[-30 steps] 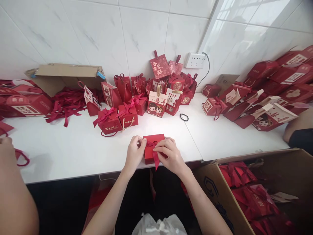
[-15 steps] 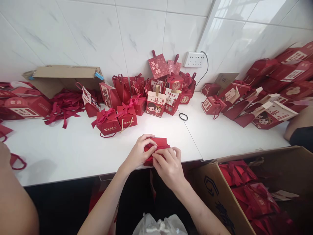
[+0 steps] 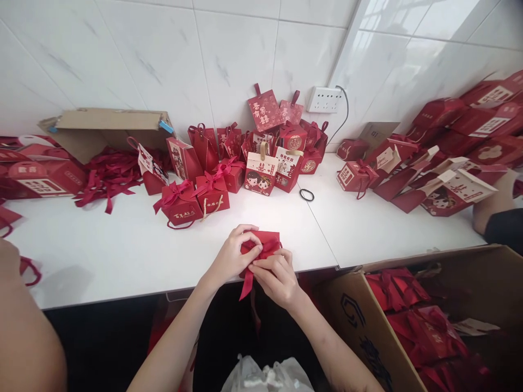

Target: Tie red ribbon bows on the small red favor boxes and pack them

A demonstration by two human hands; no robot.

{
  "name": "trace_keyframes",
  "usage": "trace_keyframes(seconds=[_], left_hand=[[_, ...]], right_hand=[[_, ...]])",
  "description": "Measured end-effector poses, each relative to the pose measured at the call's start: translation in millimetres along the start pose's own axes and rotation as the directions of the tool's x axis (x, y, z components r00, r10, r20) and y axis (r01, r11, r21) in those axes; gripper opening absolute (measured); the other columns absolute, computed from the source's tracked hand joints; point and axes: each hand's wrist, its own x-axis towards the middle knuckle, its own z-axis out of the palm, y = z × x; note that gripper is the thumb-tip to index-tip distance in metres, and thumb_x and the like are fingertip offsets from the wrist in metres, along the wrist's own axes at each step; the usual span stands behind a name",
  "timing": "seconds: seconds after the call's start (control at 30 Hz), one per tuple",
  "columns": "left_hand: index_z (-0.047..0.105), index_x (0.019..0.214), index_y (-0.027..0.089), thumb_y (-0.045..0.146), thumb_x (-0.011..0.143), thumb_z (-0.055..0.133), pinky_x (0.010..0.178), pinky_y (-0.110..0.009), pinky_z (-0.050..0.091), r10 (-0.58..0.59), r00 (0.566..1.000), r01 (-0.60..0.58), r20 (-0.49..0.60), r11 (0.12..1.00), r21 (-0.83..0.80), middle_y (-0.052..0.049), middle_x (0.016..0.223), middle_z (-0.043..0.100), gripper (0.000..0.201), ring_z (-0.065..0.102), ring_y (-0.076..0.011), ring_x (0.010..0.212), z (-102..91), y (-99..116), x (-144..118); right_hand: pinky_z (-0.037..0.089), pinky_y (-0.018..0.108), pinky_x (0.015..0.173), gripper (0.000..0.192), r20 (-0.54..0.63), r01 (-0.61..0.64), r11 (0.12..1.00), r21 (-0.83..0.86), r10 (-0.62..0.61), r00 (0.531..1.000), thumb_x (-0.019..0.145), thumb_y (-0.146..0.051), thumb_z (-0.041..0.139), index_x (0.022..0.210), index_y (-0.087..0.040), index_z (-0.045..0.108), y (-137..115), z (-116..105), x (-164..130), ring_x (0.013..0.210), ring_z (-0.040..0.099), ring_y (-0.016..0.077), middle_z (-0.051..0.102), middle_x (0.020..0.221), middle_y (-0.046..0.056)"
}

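Note:
A small red gift box [image 3: 267, 240] sits at the near edge of the white table [image 3: 131, 256]. My left hand [image 3: 233, 255] pinches the red ribbon [image 3: 247, 280] on top of the box. My right hand [image 3: 276, 274] grips the same ribbon from the near side, and one ribbon tail hangs down over the table edge. Both hands touch each other over the box front.
Finished red boxes with bows [image 3: 192, 198] cluster behind, with more against the wall [image 3: 281, 147]. Loose ribbons [image 3: 108, 177] and a cardboard lid [image 3: 106, 128] lie left. A hair tie [image 3: 306, 194] lies on the table. An open carton [image 3: 412, 321] stands at lower right. Other people's arms sit at left [image 3: 24, 332] and right [image 3: 496, 209].
The hands moved closer together on the ribbon and pulled it toward me; a ribbon tail now hangs below the table edge. The box shifted slightly to the near edge.

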Motion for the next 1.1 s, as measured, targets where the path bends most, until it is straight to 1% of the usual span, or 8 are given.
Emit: trace_keyframes(seconds=[0.13, 0.2, 0.33, 0.43, 0.67, 0.77, 0.9, 1.1], left_hand=[[0.059, 0.074, 0.021, 0.026, 0.080, 0.055, 0.103, -0.041, 0.036, -0.003, 1.000, 0.003, -0.005, 1.000, 0.000, -0.005, 0.115, 0.055, 0.009, 0.049, -0.0224, 0.115, 0.8, 0, -1], [0.058, 0.079, 0.021, 0.027, 0.079, 0.056, 0.103, -0.041, 0.036, -0.010, 0.999, 0.010, -0.035, 1.000, -0.009, -0.006, 0.116, 0.054, 0.007, 0.049, -0.0226, 0.116, 2.0, 2, -3], [0.052, 0.107, 0.022, 0.029, 0.078, 0.059, 0.104, -0.041, 0.036, -0.035, 0.989, 0.032, -0.141, 0.999, -0.024, -0.007, 0.126, 0.048, 0.030, 0.044, -0.0225, 0.123, 7.1, 4, -11], [0.048, 0.113, 0.023, 0.026, 0.079, 0.057, 0.106, -0.042, 0.034, -0.052, 0.986, 0.048, -0.158, 0.998, -0.032, -0.007, 0.130, 0.045, 0.036, 0.041, -0.0230, 0.127, 11.8, 3, -18], [0.029, 0.132, 0.024, 0.032, 0.076, 0.061, 0.103, -0.040, 0.037, -0.171, 0.979, 0.132, -0.107, 0.946, -0.296, -0.010, 0.140, 0.035, 0.065, 0.047, -0.0233, 0.121, 14.4, -1, -28], [0.034, 0.128, 0.023, 0.037, 0.080, 0.056, 0.097, -0.037, 0.042, -0.235, 0.949, 0.148, -0.208, 0.920, -0.364, -0.011, 0.136, 0.040, 0.054, 0.051, -0.0214, 0.115, 11.9, 1, -26], [0.048, 0.087, 0.020, 0.049, 0.082, 0.048, 0.077, -0.033, 0.046, -0.335, 0.857, 0.303, -0.391, 0.942, -0.144, -0.005, 0.093, 0.057, 0.029, 0.057, -0.0194, 0.088, 8.5, 6, -19], [0.038, 0.066, 0.022, 0.043, 0.088, 0.039, 0.055, -0.026, 0.036, -0.283, 0.889, 0.354, -0.360, 0.923, 0.149, 0.005, 0.057, 0.044, 0.030, 0.046, -0.0137, 0.051, 9.7, 13, -21]], right_hand=[[0.044, 0.036, 0.073, 0.014, 0.018, -0.007, 0.995, 0.103, 0.005, 1.000, 0.084, -0.016, 0.058, 0.096, -0.023, 0.059, 0, -8, 3, 0.071, 0.058, 0.0151, 0.068, 0.080, 0.001], [0.045, 0.036, 0.070, 0.012, -0.032, -0.188, 0.963, 0.195, 0.198, 0.980, 0.089, -0.028, 0.048, 0.093, -0.021, 0.057, 4, -14, 7, 0.073, 0.058, 0.0172, 0.064, 0.081, 0.004], [0.039, 0.028, 0.054, 0.030, 0.121, -0.735, 0.659, 0.159, 0.726, 0.677, 0.091, -0.039, 0.038, 0.070, -0.020, 0.048, 15, -22, 21, 0.058, 0.047, 0.0144, 0.049, 0.062, 0.000], [0.033, 0.025, 0.050, 0.037, 0.344, -0.842, 0.535, 0.062, 0.781, 0.521, 0.087, -0.043, 0.045, 0.058, -0.021, 0.039, 20, -20, 30, 0.051, 0.039, 0.0115, 0.038, 0.053, -0.005], [0.033, 0.023, 0.051, 0.032, 0.350, -0.864, 0.491, 0.110, 0.794, 0.496, 0.085, -0.040, 0.044, 0.060, -0.021, 0.040, 16, -14, 30, 0.054, 0.041, 0.0115, 0.041, 0.056, -0.004], [0.030, 0.023, 0.048, 0.037, 0.349, -0.875, 0.477, 0.081, 0.809, 0.473, 0.085, -0.045, 0.045, 0.057, -0.022, 0.035, 15, -15, 31, 0.049, 0.034, 0.0101, 0.034, 0.052, -0.006], [0.025, 0.023, 0.045, 0.043, 0.334, -0.859, 0.512, 0.032, 0.804, 0.492, 0.086, -0.046, 0.044, 0.055, -0.022, 0.026, 16, -12, 34, 0.046, 0.026, 0.0092, 0.026, 0.048, -0.007], [0.029, 0.025, 0.049, 0.035, 0.283, -0.762, 0.648, -0.003, 0.731, 0.621, 0.088, -0.035, 0.039, 0.056, -0.023, 0.030, 17, -8, 30, 0.045, 0.030, 0.0106, 0.033, 0.047, -0.006]])
